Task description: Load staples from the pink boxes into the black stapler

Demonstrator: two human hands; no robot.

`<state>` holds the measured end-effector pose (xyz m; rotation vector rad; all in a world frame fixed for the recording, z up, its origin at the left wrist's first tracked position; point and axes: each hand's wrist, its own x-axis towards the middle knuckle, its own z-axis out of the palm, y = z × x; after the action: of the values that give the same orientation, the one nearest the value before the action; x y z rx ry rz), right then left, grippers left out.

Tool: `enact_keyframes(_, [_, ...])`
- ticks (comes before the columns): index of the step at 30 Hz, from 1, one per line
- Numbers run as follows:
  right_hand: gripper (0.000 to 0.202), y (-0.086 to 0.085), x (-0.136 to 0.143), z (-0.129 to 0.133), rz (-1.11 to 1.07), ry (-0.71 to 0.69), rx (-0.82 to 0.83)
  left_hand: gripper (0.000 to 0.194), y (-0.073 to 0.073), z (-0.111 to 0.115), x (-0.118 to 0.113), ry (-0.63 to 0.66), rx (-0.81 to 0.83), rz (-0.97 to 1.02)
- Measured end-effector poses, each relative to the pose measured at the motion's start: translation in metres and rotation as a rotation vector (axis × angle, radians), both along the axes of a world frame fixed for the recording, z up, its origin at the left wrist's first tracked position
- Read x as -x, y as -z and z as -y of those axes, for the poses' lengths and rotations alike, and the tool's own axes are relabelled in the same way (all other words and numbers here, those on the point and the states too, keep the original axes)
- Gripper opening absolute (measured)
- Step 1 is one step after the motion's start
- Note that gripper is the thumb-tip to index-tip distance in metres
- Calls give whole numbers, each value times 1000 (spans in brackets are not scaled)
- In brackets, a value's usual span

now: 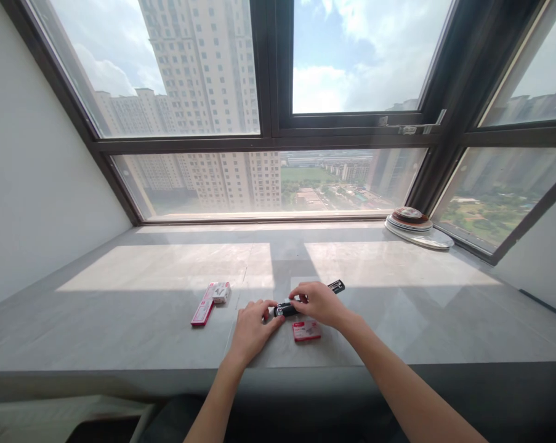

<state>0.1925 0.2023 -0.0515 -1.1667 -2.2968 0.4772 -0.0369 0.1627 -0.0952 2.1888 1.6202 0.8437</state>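
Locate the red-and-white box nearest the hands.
In the head view, the red-and-white box lies on the pale sill, low and just right of centre, between the black stapler and the sill's near edge, close to the right hand.

"Where does this view look from?"
"Head-worn, it looks from above the near side of the sill, forward and down."
"How near?"
"Close over the left hand and right hand, below centre; the window stands farther off, across the top."
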Motion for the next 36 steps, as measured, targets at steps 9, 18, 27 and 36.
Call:
enact_keyframes(9, [22, 3, 2, -1, 66, -5, 8, 24, -3, 5, 4, -18, 8, 38])
enact_keyframes(18, [32, 2, 13, 27, 49, 127, 73, 24, -1, 5, 3, -24, 1, 55])
enact_keyframes(27, [56, 26, -85, 31, -293, 350, 487, 27, 1, 2, 1, -33, 46, 63])
enact_keyframes(36, [55, -2, -37, -10, -515, 50, 359, 29, -3, 5, -1, -32, 55, 50])
